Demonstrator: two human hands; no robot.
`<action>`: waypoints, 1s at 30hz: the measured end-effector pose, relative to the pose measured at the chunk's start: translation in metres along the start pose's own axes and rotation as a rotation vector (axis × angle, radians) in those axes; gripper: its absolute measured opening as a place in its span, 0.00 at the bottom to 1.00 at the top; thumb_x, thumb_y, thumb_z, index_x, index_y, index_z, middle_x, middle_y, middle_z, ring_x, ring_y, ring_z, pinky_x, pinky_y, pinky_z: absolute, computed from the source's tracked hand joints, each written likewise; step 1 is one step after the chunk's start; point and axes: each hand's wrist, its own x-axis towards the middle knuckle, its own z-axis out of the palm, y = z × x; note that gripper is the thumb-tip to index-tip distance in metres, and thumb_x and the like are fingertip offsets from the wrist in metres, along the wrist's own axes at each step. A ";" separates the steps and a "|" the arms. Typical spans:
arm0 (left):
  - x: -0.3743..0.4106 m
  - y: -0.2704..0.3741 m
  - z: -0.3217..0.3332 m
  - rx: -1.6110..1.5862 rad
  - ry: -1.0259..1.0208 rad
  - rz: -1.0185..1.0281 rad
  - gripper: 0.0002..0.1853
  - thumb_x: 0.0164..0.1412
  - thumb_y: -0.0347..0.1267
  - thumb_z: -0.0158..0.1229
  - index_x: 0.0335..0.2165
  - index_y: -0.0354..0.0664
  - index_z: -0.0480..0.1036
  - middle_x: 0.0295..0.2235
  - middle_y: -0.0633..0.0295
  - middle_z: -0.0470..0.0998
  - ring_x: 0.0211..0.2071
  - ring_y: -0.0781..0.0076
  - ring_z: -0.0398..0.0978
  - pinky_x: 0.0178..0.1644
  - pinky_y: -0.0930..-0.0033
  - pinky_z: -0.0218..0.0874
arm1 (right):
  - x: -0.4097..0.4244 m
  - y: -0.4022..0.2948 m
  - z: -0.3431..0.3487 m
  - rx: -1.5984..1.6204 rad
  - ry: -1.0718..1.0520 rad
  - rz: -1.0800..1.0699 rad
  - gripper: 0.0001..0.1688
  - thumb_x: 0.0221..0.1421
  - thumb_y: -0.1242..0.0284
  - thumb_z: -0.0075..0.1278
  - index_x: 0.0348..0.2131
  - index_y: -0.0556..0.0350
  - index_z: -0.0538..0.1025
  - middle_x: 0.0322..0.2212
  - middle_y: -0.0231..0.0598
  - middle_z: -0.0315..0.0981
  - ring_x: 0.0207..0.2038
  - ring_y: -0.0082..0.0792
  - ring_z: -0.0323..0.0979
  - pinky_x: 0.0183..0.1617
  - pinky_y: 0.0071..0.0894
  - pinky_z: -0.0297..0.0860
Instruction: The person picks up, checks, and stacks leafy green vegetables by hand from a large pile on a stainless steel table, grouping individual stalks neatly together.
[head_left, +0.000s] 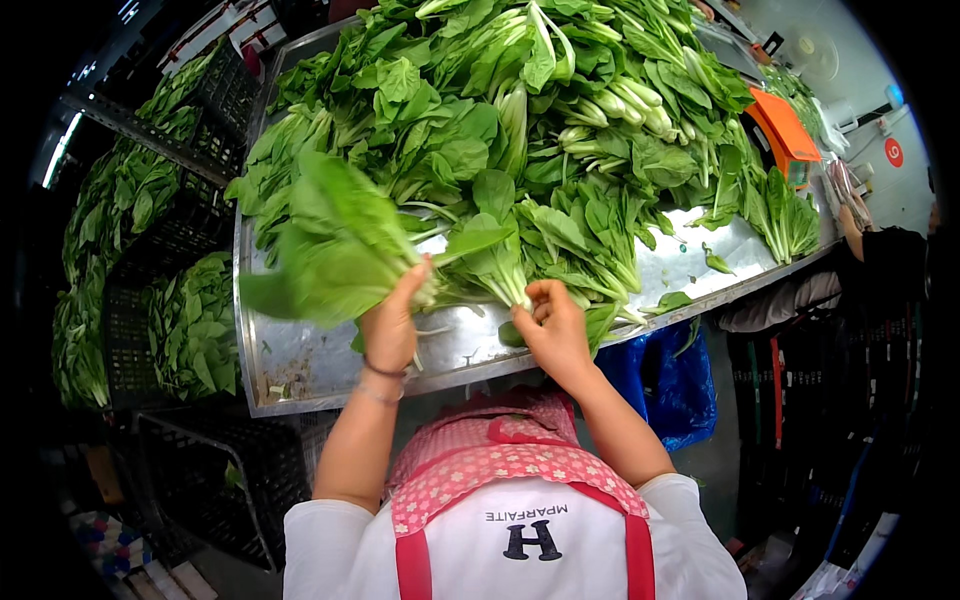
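Note:
My left hand (391, 324) grips a leafy bunch of greens (330, 251) by its pale stem ends. The leaves fan out to the left and look blurred. My right hand (553, 324) pinches the base of a smaller leafy green (496, 259) between thumb and fingers, close to the table's near edge. Beyond both hands rises a large heap of bok choy-like greens (450, 135) with white stems. A bundle of greens (592, 232) lies just past my right hand. All of it rests on a metal-topped table (315, 367) with a raised rim.
Black plastic crates (135, 322) filled with greens stand at the left, and another black crate (210, 480) is below. A blue plastic bag (675, 390) hangs under the table's near edge. At right are an orange container (784, 135), stacked dark crates (825, 375) and another person's arm (853, 232).

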 end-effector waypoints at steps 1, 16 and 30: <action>-0.006 0.012 -0.008 0.033 0.032 0.010 0.17 0.52 0.28 0.56 0.42 0.34 0.69 0.41 0.59 0.72 0.40 0.73 0.70 0.45 0.73 0.59 | -0.003 -0.010 -0.005 0.174 0.023 -0.012 0.16 0.44 0.71 0.52 0.34 0.61 0.69 0.27 0.51 0.71 0.23 0.43 0.69 0.29 0.38 0.65; -0.056 0.036 -0.084 -0.261 0.307 -0.025 0.15 0.54 0.26 0.53 0.41 0.34 0.64 0.37 0.55 0.70 0.39 0.66 0.69 0.40 0.62 0.65 | 0.014 0.004 0.017 1.360 -0.285 0.491 0.16 0.58 0.69 0.41 0.39 0.67 0.66 0.27 0.46 0.71 0.23 0.29 0.70 0.25 0.23 0.69; -0.073 0.005 0.007 -0.403 0.001 -0.331 0.17 0.55 0.27 0.52 0.44 0.33 0.63 0.39 0.56 0.71 0.40 0.66 0.70 0.42 0.63 0.65 | -0.030 -0.022 0.027 0.270 -0.045 -0.176 0.08 0.51 0.78 0.50 0.31 0.65 0.70 0.26 0.41 0.71 0.25 0.27 0.72 0.28 0.24 0.67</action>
